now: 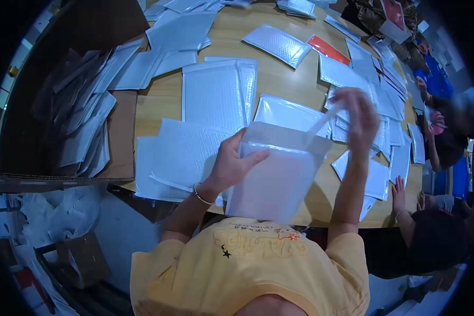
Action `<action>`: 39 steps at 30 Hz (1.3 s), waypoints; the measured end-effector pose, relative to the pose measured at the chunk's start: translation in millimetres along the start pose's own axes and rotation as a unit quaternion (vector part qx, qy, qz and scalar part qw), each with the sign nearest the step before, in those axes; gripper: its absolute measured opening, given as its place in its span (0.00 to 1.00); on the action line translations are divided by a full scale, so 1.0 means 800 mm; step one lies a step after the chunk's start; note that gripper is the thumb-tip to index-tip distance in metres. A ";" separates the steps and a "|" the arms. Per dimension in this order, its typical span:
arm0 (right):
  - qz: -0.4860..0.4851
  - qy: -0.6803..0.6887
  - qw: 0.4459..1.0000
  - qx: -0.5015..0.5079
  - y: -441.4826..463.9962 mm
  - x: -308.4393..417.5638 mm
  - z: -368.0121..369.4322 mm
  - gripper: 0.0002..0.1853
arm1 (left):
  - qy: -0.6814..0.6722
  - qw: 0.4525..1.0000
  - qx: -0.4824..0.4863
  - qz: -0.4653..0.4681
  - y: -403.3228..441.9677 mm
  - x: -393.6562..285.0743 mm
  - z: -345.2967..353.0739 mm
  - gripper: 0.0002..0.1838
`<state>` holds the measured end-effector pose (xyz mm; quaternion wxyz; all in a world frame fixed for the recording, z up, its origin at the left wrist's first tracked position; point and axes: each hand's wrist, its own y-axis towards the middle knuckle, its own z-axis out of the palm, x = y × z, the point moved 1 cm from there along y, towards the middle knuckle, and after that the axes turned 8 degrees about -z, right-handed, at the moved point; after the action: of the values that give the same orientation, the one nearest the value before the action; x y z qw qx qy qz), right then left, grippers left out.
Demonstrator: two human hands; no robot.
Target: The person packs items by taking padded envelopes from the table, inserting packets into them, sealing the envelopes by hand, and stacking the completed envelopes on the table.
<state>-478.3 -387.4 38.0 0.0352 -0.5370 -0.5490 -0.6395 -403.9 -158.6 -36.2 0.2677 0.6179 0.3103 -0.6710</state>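
My left hand [237, 162] grips a white padded mailer [271, 187] by its upper left edge, with the thumb lying across the front. The mailer is tilted in front of my chest, its flap at the far end. Raised to the right of that flap, my right hand [357, 113] is blurred by motion, its fingers closed on a pale peel-off strip [321, 122]. The strip stretches from the fingers down to the flap; where it meets the flap is partly blurred. Just beyond the flap lies another white mailer [287, 110].
White bubble mailers [213, 89] are spread over the wooden table [231, 39], with a heap at the right [387, 102]. An orange-red envelope [329, 48] lies among them. At the left, a cardboard box [122, 137] holds several mailers. Other people's hands [399, 195] are along the right edge.
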 end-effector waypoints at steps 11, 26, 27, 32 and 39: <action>0.292 0.095 0.952 -0.013 -0.128 -0.032 -0.033 0.23 | -0.009 0.998 0.060 0.030 0.020 0.013 -0.024 0.07; 0.133 0.285 0.926 0.208 -0.136 -0.080 -0.005 0.08 | 0.079 0.947 0.279 0.139 0.045 0.028 -0.077 0.14; 0.134 0.305 0.921 0.202 -0.135 -0.080 -0.005 0.07 | 0.090 0.944 0.288 0.131 0.042 0.030 -0.079 0.14; 0.205 0.188 0.927 0.253 -0.103 -0.059 0.023 0.06 | 0.101 0.980 0.146 0.090 0.019 0.013 -0.072 0.17; 0.118 0.049 0.990 -0.062 0.037 -0.071 0.032 0.13 | 0.201 0.965 -0.165 0.042 0.000 0.003 -0.146 0.16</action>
<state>-419.2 -411.3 11.9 0.1039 -0.5670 -0.4392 -0.6891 -326.3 -71.4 -44.0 0.3259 0.6999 0.4377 -0.4609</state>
